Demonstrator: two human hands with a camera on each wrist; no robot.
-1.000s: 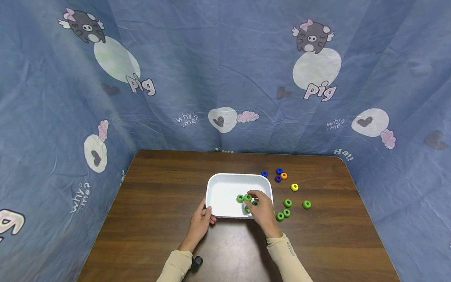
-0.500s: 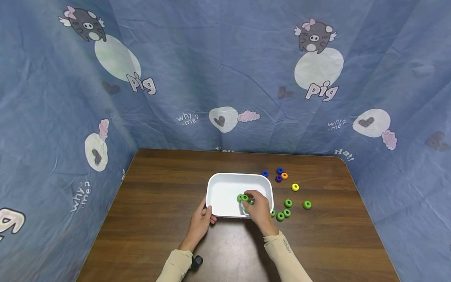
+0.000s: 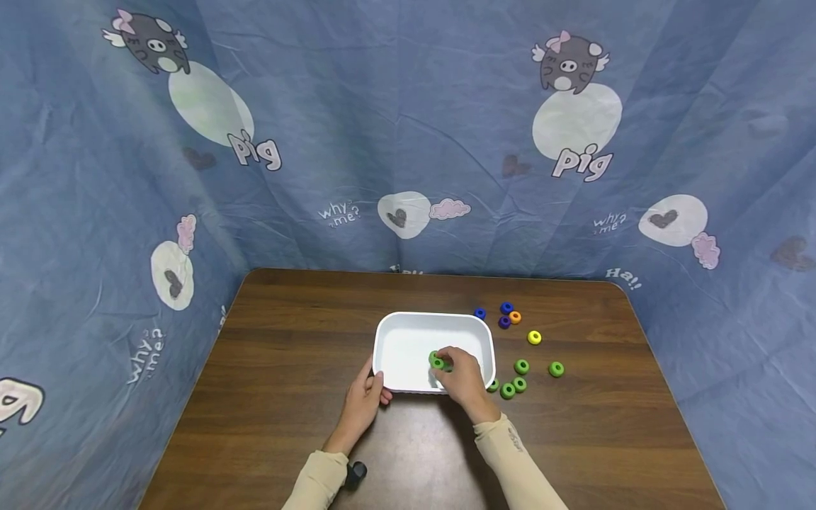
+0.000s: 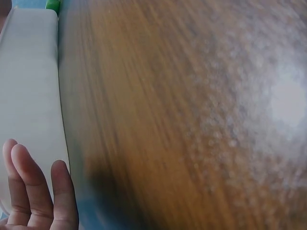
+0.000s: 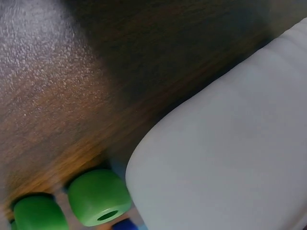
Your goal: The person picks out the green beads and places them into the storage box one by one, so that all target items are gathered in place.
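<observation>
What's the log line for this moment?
left hand: holds white tray, near-left corner | right hand: pinches green ring, tray contact unclear | table: yellow ring, orange ring, blue rings, more green rings

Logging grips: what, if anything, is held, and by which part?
Left hand: the white tray, by its near left corner. Right hand: a green ring, apparently pinched by its outer sides.

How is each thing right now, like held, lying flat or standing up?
White tray: upright, open side up
Left grip: holding the tray
Right grip: pinching one green ring
Green rings on the table: flat
Yellow ring: flat
Orange ring: flat
Blue rings: flat
</observation>
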